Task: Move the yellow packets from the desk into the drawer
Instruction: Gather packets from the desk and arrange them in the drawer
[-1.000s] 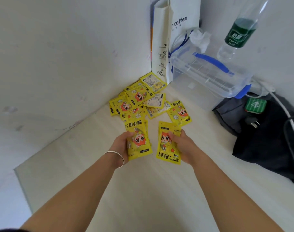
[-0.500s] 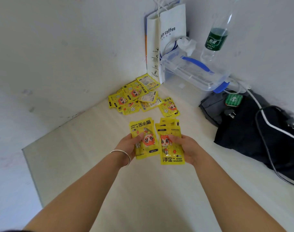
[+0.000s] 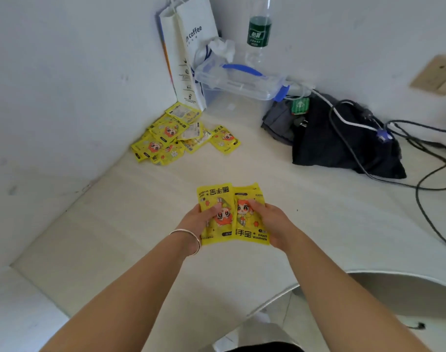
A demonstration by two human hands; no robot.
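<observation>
Yellow packets (image 3: 170, 138) lie in a loose heap on the desk (image 3: 115, 224). In the head view the heap is at about eleven o'clock from the hands, close to the corner where the white walls meet. Several packets overlap, and a single packet (image 3: 225, 139) lies just beside the heap at its three o'clock side. Two more packets are held near the middle of the view. The left hand (image 3: 198, 219), with a thin bracelet (image 3: 191, 237) on its wrist, is clamped on the left packet (image 3: 215, 196), with the thumb pressing on the printed face. The right hand (image 3: 271, 224) pinches the right packet (image 3: 252, 235) in the same way. The two hands are close together, and the long edges of their packets meet; which edge lies on top I cannot tell. At twelve o'clock a white paper bag (image 3: 189, 47) stands in the corner. A clear plastic box (image 3: 237, 82) with blue handles is just beside it, and a bottle (image 3: 259, 31) with a green label stands behind the box. At two o'clock a dark cloth (image 3: 343, 148) lies on the desk with cables (image 3: 420, 179) running over it. A wall socket (image 3: 437, 74) is above it.
</observation>
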